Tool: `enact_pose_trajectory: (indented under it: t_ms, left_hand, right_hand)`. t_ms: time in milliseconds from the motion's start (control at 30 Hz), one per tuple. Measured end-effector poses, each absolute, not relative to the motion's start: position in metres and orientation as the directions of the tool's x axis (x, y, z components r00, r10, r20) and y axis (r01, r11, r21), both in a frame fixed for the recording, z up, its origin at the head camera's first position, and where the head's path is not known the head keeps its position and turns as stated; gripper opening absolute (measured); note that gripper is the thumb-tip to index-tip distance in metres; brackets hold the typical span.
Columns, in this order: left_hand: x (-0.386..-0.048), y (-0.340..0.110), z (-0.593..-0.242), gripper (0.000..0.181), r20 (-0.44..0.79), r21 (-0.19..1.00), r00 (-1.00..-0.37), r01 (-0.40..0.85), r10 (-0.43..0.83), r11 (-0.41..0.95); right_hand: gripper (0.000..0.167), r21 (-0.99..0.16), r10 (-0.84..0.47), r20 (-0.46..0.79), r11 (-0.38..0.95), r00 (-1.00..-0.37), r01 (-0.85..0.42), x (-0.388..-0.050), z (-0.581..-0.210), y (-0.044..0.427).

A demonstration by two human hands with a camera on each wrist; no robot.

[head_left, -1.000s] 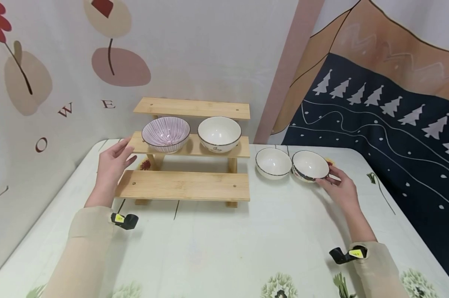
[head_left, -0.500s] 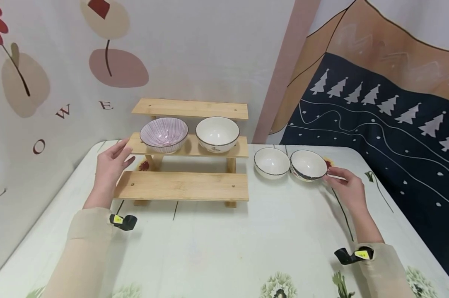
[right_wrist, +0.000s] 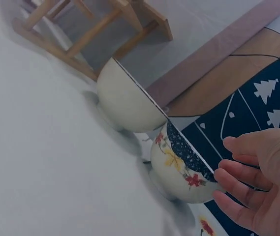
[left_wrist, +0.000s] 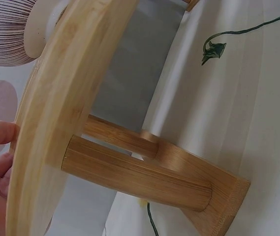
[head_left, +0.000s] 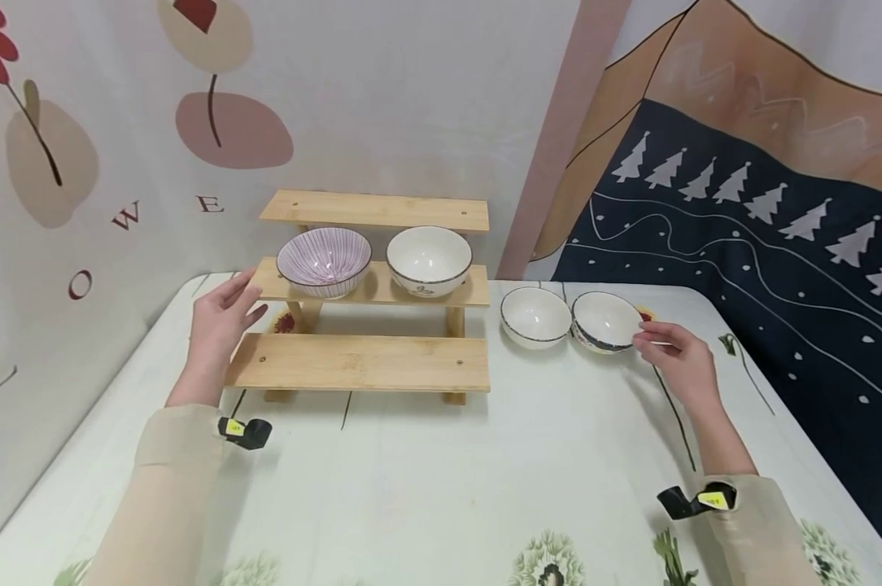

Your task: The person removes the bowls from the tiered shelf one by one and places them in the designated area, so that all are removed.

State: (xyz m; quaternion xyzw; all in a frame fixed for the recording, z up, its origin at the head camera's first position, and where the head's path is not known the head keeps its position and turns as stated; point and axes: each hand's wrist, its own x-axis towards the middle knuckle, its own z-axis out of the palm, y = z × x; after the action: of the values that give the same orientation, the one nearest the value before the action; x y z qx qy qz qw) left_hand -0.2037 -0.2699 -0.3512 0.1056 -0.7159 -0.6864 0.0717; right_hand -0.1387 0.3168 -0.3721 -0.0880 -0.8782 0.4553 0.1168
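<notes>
At the left end of a three-tier wooden shelf [head_left: 360, 362], my left hand [head_left: 219, 319] holds the edge of the middle board; part of the fingers is hidden behind it in the left wrist view. On that board sit a purple-striped bowl [head_left: 325, 262] and a white bowl with a dark rim [head_left: 430, 259]. Two more bowls stand on the table right of the shelf: a plain white bowl [head_left: 535, 317] and a floral bowl with a dark blue patch [right_wrist: 186, 164]. My right hand [head_left: 678, 362], fingers loosely bent, has its fingertips at the floral bowl's right rim without gripping it.
A pale cloth with printed flowers covers the table [head_left: 412, 480]. Behind it hangs a light curtain [head_left: 412, 98], with a dark blue tree-patterned cloth [head_left: 763, 244] at the right. The shelf's top board [head_left: 375, 210] and bottom board carry no bowls.
My right hand has let go of the floral bowl's near side and drawn slightly right, to its rim. The left hand and the shelf have stayed put.
</notes>
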Motion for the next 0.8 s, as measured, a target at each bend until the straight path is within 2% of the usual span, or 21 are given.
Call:
enact_pose_trajectory:
  t_ms: [533,800]
  left_hand:
    - [-0.204,-0.269,-0.351,0.059,-0.032,0.998,-0.967,-0.043,-0.253,0.037]
    - [-0.204,-0.269,-0.351,0.059,-0.045,0.997,-0.965,-0.057,-0.257,0.041]
  right_hand:
    - [0.037,-0.808,0.142,0.177,0.586,-0.974,-0.061,-0.138,-0.369,0.294]
    - [0.034,-0.791,0.114,0.184,0.607,-0.976,-0.078,-0.138,-0.371,0.282]
